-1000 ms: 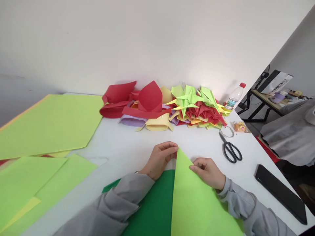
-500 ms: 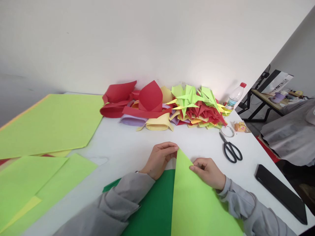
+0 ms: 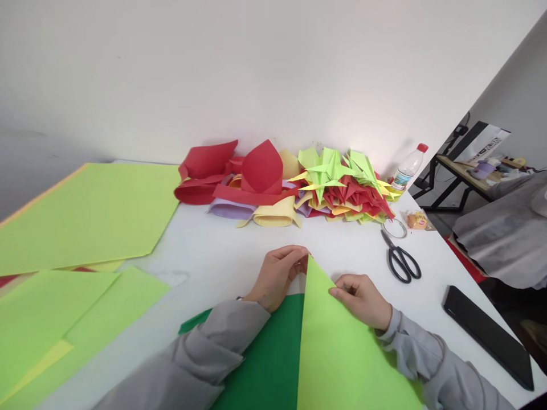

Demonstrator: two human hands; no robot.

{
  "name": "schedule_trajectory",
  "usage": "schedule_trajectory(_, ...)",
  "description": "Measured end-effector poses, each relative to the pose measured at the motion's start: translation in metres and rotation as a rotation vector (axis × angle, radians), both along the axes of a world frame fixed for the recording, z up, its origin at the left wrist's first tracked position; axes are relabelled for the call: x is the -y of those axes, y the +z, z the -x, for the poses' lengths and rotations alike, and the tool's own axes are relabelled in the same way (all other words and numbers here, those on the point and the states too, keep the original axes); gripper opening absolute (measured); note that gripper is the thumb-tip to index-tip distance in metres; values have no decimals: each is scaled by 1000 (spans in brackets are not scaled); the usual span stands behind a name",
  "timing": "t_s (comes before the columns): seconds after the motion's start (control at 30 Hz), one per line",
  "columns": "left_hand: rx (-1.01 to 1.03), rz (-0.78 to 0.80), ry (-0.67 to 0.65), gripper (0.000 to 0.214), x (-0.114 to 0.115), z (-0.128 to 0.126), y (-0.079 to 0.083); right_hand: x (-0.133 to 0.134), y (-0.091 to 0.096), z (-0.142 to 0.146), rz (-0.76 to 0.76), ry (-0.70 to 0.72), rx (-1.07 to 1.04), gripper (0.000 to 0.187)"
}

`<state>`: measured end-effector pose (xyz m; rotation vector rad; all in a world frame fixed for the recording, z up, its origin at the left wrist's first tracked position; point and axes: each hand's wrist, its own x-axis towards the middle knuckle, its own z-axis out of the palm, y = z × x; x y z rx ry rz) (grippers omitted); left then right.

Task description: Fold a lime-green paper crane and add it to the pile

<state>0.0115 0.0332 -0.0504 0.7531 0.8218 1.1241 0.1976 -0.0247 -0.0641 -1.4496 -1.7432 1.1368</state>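
A light green paper sheet [image 3: 342, 353] lies folded to a point in front of me, over a dark green sheet [image 3: 265, 359] on the white table [image 3: 222, 250]. My left hand [image 3: 277, 276] has its fingers curled and pinches the pointed tip of the light green sheet. My right hand [image 3: 363, 299] is closed too, its fingertips pressing the right slanted edge of the same sheet just below the tip. Both arms wear grey sleeves.
A heap of folded red, yellow, lilac and green paper shapes [image 3: 294, 185] lies at the back. Large light green sheets [image 3: 85, 213] cover the left side. Black scissors [image 3: 399, 259], a tape ring [image 3: 394, 228], a water bottle [image 3: 408, 166] and a black phone [image 3: 487, 336] sit to the right.
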Motion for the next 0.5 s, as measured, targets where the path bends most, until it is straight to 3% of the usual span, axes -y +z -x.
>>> schedule_trajectory(0.5, -20, 12, -40, 18, 2, 2, 2, 1, 2, 1, 2, -5, -17, 41)
